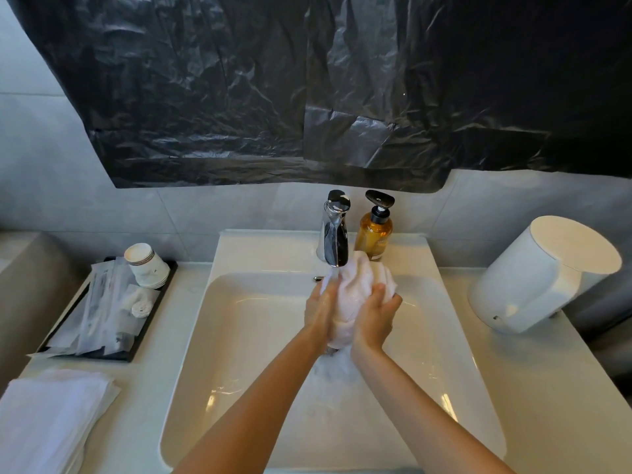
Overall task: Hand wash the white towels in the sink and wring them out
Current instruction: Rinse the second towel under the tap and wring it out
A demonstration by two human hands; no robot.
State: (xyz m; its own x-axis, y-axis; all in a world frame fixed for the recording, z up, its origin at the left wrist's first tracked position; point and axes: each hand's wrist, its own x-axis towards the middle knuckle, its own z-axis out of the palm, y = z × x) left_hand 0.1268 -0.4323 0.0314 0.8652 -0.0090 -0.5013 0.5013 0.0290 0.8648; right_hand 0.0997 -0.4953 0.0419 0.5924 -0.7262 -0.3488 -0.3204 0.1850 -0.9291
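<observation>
A bunched wet white towel (354, 292) is held above the white sink (239, 336), right under the chrome faucet (334, 230), whose water runs onto it. My left hand (318, 311) grips the towel's left side and my right hand (374, 318) grips its right side, fingers curled into the cloth. Water drips from the towel's lower end into the basin. A stack of folded white towels (51, 419) lies on the counter at the near left.
An amber soap pump bottle (372, 230) stands right of the faucet. A white lidded bin (543, 271) sits on the right counter. A black tray (109, 309) at left holds paper cups and wrapped toiletries. Black plastic sheeting (307, 90) covers the wall above.
</observation>
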